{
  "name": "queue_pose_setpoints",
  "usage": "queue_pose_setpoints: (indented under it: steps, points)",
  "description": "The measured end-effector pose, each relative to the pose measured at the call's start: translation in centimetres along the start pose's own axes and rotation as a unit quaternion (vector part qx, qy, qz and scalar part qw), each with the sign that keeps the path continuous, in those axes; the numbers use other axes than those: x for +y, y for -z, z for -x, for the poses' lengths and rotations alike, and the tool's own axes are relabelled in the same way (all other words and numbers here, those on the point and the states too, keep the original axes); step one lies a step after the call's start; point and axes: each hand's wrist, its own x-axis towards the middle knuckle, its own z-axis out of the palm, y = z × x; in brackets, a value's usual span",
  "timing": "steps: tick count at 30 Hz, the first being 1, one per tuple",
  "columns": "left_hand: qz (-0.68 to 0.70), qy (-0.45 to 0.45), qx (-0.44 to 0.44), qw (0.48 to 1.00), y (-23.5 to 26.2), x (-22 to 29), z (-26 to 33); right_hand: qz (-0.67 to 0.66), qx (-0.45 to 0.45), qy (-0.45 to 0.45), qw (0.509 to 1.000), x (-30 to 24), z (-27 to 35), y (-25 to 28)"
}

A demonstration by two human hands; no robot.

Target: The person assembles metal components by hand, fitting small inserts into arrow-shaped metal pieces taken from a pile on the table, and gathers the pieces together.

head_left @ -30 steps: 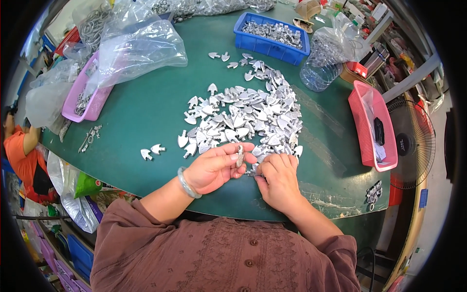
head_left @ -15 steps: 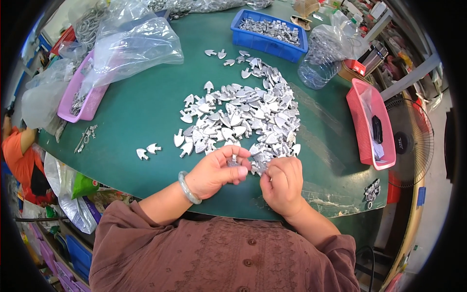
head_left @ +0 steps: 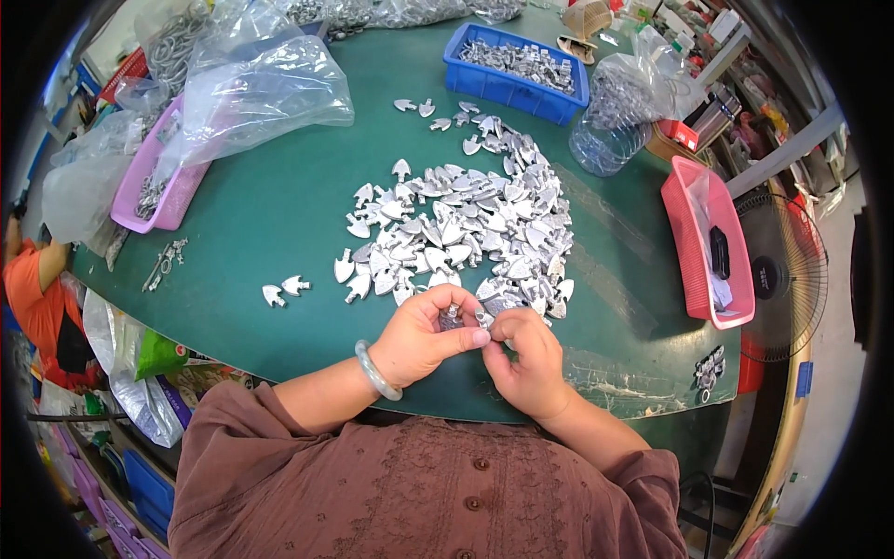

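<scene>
A pile of silvery, shield-shaped metal pieces (head_left: 447, 224), each with a small stem, is spread over the green table. Just below the pile, my left hand (head_left: 419, 340) curls around a metal piece (head_left: 451, 317), with its thumb stretched toward my right hand. A second small metal piece (head_left: 482, 319) shows between the left thumb and my right fingertips. My right hand (head_left: 531, 361) is closed in a pinch there, touching the left. The fingers partly hide both pieces. Two loose shield pieces (head_left: 284, 290) lie to the left of my hands.
A blue bin (head_left: 517, 88) of small metal parts stands at the back. To the right is a pink basket (head_left: 684, 247) with a black object, beside a fan (head_left: 787, 279). Purple tray (head_left: 172, 210) and plastic bag (head_left: 270, 84) sit at left. Another person (head_left: 42, 289) is far left.
My right hand has moved left and its fingertips now meet my left hand. A small metal piece has come into view between them. My left hand has shifted slightly right.
</scene>
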Motion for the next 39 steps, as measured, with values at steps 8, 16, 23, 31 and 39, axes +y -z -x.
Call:
queue_pose_setpoints:
  steps: [8, 16, 23, 31, 39]
  points:
    - [-0.086, -0.042, 0.025, 0.995, -0.2, -0.4, 0.0, -0.064, -0.027, -0.075, 0.995, -0.2, 0.1, -0.1]
    - [0.092, 0.089, 0.022, 0.992, 1.2, 0.5, 0.1, 0.030, -0.026, -0.026, 0.999, 0.7, -0.9, 1.3]
    - [0.125, 0.094, 0.022, 0.987, 1.7, 0.4, 0.3, 0.194, -0.159, -0.035, 0.967, 0.3, -1.2, 2.2]
    - [0.126, 0.113, 0.039, 0.985, 1.2, 1.2, 0.3, 0.231, -0.174, -0.024, 0.957, 0.4, -1.1, 2.2]
    - [0.091, 0.112, 0.038, 0.989, 1.5, 0.8, 0.4, 0.166, -0.072, 0.016, 0.983, 1.4, -0.7, 1.8]
